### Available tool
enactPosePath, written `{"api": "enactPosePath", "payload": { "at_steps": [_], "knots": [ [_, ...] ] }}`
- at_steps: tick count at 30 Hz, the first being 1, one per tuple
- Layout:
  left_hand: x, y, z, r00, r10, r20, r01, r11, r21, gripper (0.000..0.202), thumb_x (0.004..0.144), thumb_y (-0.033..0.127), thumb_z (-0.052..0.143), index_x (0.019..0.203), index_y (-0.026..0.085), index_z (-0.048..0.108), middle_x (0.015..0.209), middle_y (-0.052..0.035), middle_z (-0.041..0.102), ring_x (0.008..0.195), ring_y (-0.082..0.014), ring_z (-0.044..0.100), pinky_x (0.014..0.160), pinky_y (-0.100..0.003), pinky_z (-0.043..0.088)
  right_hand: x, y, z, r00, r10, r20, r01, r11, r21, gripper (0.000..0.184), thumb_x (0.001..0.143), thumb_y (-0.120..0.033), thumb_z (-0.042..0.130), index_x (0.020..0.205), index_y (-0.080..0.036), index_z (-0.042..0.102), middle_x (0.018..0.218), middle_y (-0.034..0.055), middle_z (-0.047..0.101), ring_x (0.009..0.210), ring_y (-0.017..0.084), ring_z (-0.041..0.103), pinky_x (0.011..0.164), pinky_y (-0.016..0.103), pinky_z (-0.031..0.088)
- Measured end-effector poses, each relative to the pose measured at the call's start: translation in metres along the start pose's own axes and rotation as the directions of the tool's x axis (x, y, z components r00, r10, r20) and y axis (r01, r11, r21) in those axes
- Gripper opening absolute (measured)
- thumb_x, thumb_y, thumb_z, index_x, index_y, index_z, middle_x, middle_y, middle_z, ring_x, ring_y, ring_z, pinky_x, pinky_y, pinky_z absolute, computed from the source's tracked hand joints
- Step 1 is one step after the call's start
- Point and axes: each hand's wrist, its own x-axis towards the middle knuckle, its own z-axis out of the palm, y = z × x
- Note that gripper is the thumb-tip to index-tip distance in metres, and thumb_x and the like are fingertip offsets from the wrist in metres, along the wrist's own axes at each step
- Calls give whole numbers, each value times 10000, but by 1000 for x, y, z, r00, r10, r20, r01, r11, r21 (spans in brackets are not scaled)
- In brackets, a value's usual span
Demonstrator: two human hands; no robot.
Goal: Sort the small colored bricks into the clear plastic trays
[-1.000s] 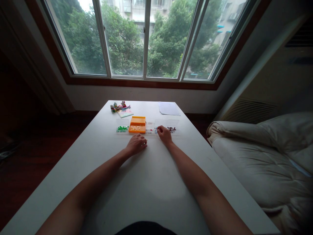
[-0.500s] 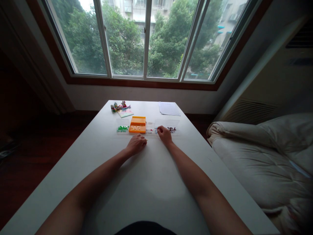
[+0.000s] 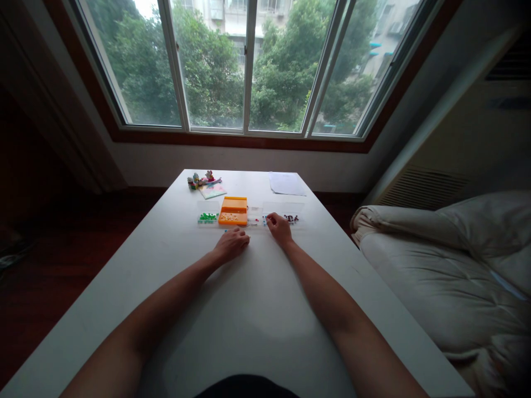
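My left hand [image 3: 232, 244] rests on the white table [image 3: 249, 320] with its fingers curled under, just in front of the orange tray [image 3: 233, 212]; what it holds is too small to make out. My right hand [image 3: 279, 227] lies with its fingers pinched together at the near edge of a clear tray of small dark red pieces [image 3: 286, 218]. Left of the orange tray stands a clear tray of green pieces [image 3: 208, 217].
A small colourful toy figure [image 3: 203, 178] and a printed card [image 3: 212, 190] sit at the table's far left. A white sheet of paper [image 3: 286, 183] lies at the far right. A bed with white bedding [image 3: 448, 265] stands to the right. A window fills the far wall.
My left hand has crept slightly forward toward the orange tray. My right hand has stayed at the clear tray.
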Motion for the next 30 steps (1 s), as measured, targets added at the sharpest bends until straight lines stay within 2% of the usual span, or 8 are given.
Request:
{"api": "enactPosePath", "payload": {
  "at_steps": [10, 23, 30],
  "knots": [
    [1, 8, -5, 998, 58, 38, -56, 997, -47, 223, 959, 220, 504, 879, 212, 712, 895, -74, 675, 902, -208, 573, 750, -302, 437, 0, -5, -4, 1000, 25, 14, -25, 1000, -18, 196, 884, -331, 529, 876, -210, 684, 716, 22, 643, 678, 172, 564, 686, 265, 422],
    [1, 4, -1, 998, 55, 19, -54, 997, -51, 227, 968, 227, 497, 880, 211, 705, 886, -70, 665, 897, -200, 564, 745, -290, 429, 0, -2, -2, 1000, 6, 5, -6, 1000, -8, 200, 888, -327, 521, 888, -209, 683, 714, 14, 635, 674, 165, 561, 677, 258, 416],
    [0, -6, 5, 1000, 29, -2, -30, 995, -99, 188, 943, 206, 527, 870, 217, 700, 912, -61, 674, 923, -198, 566, 759, -281, 433, -1, -2, -3, 1000, 22, 13, -22, 1000, -12, 198, 885, -335, 526, 886, -214, 684, 716, 16, 638, 676, 169, 562, 684, 263, 426]
  ]
}}
